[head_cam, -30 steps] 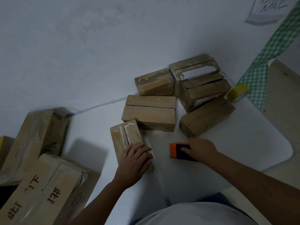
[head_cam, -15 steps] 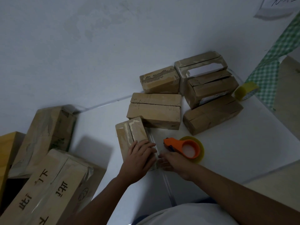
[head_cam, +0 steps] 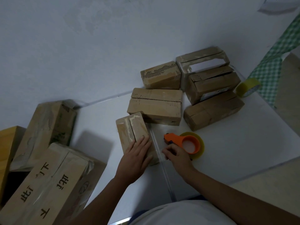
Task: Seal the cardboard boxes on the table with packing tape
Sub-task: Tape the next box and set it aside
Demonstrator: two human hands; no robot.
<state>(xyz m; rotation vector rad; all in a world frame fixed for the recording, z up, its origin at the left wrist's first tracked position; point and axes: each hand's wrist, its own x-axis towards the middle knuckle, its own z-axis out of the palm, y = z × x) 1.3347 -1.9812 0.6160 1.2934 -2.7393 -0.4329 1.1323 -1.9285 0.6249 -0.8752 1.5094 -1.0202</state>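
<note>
A small cardboard box (head_cam: 129,129) with a taped top seam lies on the white table (head_cam: 235,143). My left hand (head_cam: 138,156) rests flat on its near end, fingers straight. Just right of it my right hand (head_cam: 178,156) has its fingers curled against the near side of an orange tape dispenser (head_cam: 186,140), which lies flat with its yellowish roll. Whether those fingers hold the dispenser or a tape end is unclear. Several more small boxes are behind: one (head_cam: 155,106) touching the first, another (head_cam: 212,109) to the right, others (head_cam: 162,75) by the wall.
A second yellowish tape roll (head_cam: 246,86) stands at the table's far right, beside a green checked cloth (head_cam: 267,70). Two large cartons (head_cam: 45,184) (head_cam: 47,127) lean at the left, off the table. A seam (head_cam: 162,168) runs across the tabletop between my hands.
One second ago my right hand held the dispenser upright; it then laid it flat and reached toward the box. Now it has drawn back to the dispenser. My left hand stayed on the box.
</note>
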